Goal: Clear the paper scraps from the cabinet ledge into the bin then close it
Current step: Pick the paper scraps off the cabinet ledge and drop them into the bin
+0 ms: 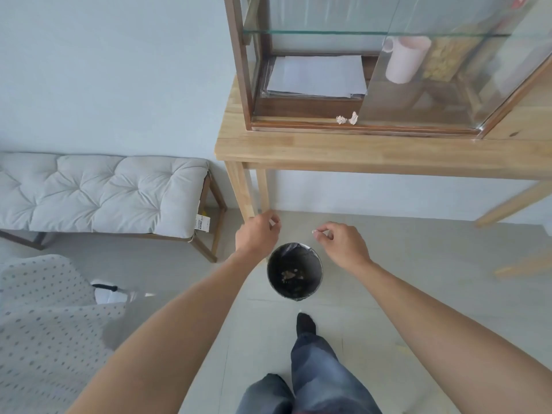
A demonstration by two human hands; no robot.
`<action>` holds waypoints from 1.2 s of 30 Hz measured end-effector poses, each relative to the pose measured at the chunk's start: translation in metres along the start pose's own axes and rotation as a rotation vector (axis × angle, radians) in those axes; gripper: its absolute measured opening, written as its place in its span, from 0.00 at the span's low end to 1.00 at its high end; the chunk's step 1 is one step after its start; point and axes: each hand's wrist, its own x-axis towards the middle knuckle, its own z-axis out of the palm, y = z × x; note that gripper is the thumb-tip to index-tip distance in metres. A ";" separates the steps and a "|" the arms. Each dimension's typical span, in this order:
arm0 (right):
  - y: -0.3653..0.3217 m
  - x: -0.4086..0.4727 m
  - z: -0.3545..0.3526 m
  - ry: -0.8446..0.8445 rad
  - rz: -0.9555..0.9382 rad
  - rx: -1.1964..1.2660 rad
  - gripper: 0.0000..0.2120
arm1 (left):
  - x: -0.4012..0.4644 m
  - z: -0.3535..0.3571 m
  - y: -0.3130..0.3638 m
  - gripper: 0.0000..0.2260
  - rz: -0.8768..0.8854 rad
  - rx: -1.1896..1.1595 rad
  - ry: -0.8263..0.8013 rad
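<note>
Right hand point(343, 245): thumb and forefinger pinched together on a small white paper scrap point(314, 231), held above the far right rim of the bin point(294, 271).
Left hand point(258, 233): fingers curled inward, a fleck of white showing at the fingertips; whether it holds a scrap cannot be told. It hangs above the bin's far left rim, just in front of the table leg point(243, 191).
Bin: round, dark, lined with a black bag, open-topped, debris at the bottom. It stands on the pale floor between the two forearms, bare floor around it on the right and near sides.
Two crumpled scraps point(346, 118): side by side on the front ledge of the glass cabinet point(249, 70), about mid-width, at the edge of the sliding glass pane point(424, 79), which leaves the left half open.
Cabinet: sits at the left end of the wooden table point(298, 149), set back from its front edge. Inside, a paper stack point(319, 76) and a pink cup point(406, 59).
Cushioned bench point(98, 192): against the wall, left of the table.
</note>
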 end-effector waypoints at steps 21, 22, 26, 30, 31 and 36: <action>0.052 0.058 0.026 -0.234 0.118 -0.044 0.16 | 0.050 0.073 -0.017 0.12 -0.167 0.070 -0.220; 0.052 0.060 0.024 -0.233 0.121 -0.045 0.16 | 0.052 0.072 -0.018 0.12 -0.171 0.066 -0.216; 0.053 0.066 0.016 -0.204 0.131 -0.034 0.18 | 0.055 0.068 -0.018 0.12 -0.179 0.040 -0.192; 0.048 0.066 0.009 -0.169 0.106 -0.025 0.19 | 0.054 0.057 -0.015 0.12 -0.162 0.041 -0.159; 0.046 0.065 0.006 -0.157 0.101 -0.021 0.19 | 0.053 0.053 -0.014 0.13 -0.156 0.035 -0.151; 0.030 0.061 -0.009 -0.096 0.060 -0.003 0.18 | 0.048 0.026 -0.003 0.15 -0.103 0.018 -0.102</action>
